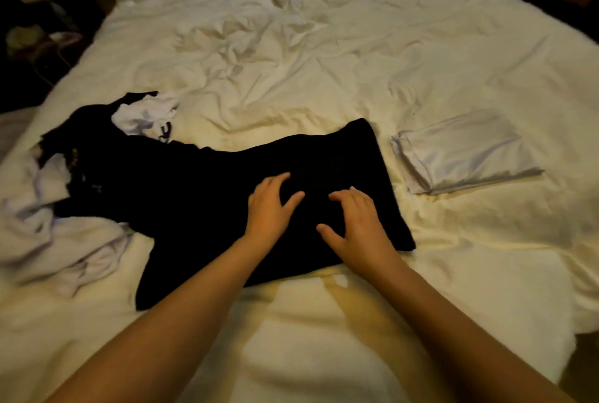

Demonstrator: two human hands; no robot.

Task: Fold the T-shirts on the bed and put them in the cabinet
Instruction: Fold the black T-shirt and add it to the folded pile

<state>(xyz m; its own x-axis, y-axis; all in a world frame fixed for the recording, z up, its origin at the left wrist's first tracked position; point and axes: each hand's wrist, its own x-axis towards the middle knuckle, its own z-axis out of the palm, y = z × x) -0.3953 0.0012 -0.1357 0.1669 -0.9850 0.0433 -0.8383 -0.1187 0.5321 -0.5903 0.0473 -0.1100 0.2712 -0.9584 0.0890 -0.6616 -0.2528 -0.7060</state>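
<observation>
Landmark: black T-shirt (227, 208) — lies across the near middle of the bed (324, 62), partly folded into a long band.
Left hand (269, 208): rests palm down on the black T-shirt, fingers spread and lightly bent, pinching nothing.
Right hand (356, 224): just right of the left, same cloth, fingers spread, tips pressing down.
Done: one folded white T-shirt (466, 153) lies right of the black T-shirt, a little apart.
Left to do: finish this fold; loose pile (58, 175) of white and dark garments at its left end — unfolded.
Cabinet: not in view; nothing stored as far as I can see.
Progress: early, by my estimate.
</observation>
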